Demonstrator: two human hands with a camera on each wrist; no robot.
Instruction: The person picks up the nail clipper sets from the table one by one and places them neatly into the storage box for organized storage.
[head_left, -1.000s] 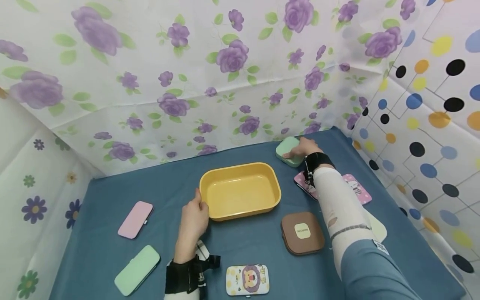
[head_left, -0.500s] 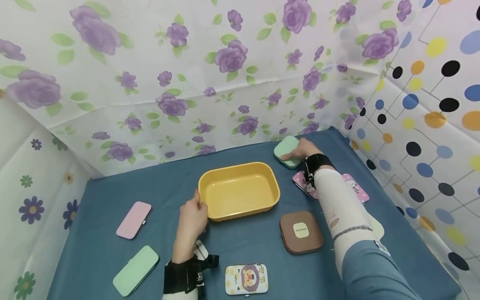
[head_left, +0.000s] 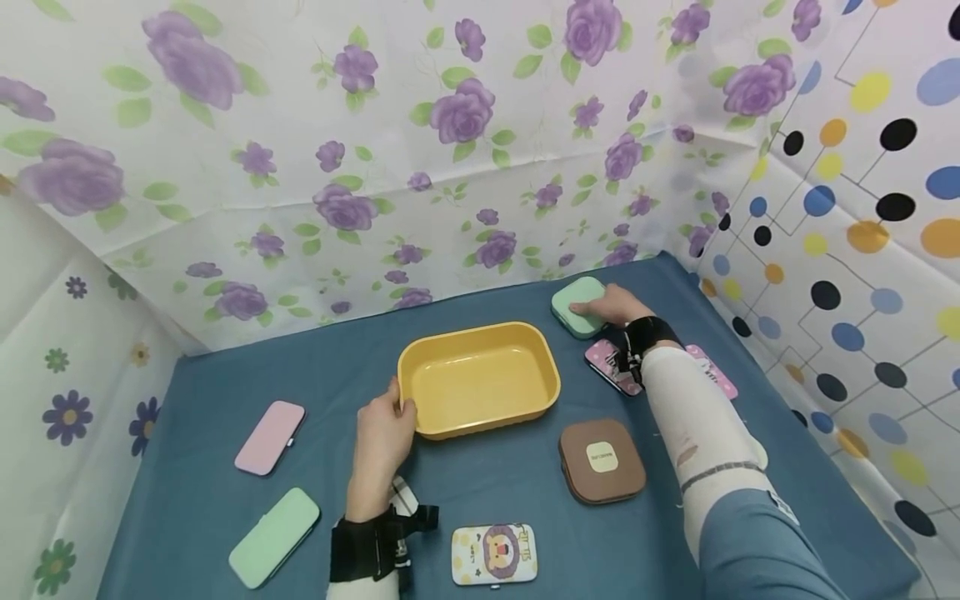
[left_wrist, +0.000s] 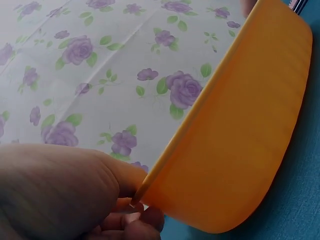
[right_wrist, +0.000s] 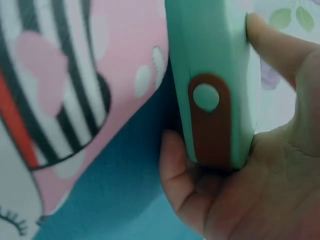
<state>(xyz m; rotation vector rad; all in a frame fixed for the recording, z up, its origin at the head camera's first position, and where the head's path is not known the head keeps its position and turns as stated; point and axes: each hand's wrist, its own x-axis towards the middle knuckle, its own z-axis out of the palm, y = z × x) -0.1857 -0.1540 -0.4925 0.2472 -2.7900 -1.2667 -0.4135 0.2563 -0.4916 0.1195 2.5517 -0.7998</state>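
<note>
Mint square case (head_left: 574, 298): upper right of the head frame, just left of the right hand (head_left: 617, 305) and in its grip. Thumb over the near part of the lid, fingers at the right edge. Can't tell if the case's underside is touching the bench (head_left: 198, 417) or slightly off it.

Right wrist view: case fills upper centre, brown strap (right_wrist: 211, 135) with a mint button facing the camera. Thumb on the case's right side, fingers curled round its lower end, palm lower right. Grip is narrow, case between thumb and fingers.

Left hand (head_left: 384, 433): centre-bottom of the head frame, pinching the left end of the yellow tray (head_left: 480, 379). Left wrist view has the hand lower left, thumb and curled fingers on the rim. Tray sits mid-frame, between the two hands, left of and below the mint case.

Pink patterned surface shows on both sides of the right forearm; one item or two, can't tell. Left part is just below the mint case.

Brown square case (head_left: 602, 462) right of centre, lower. Lion-print case (head_left: 495, 554) bottom centre. Plain pink case (head_left: 270, 437) and long green case (head_left: 274, 537) lower left.
</note>
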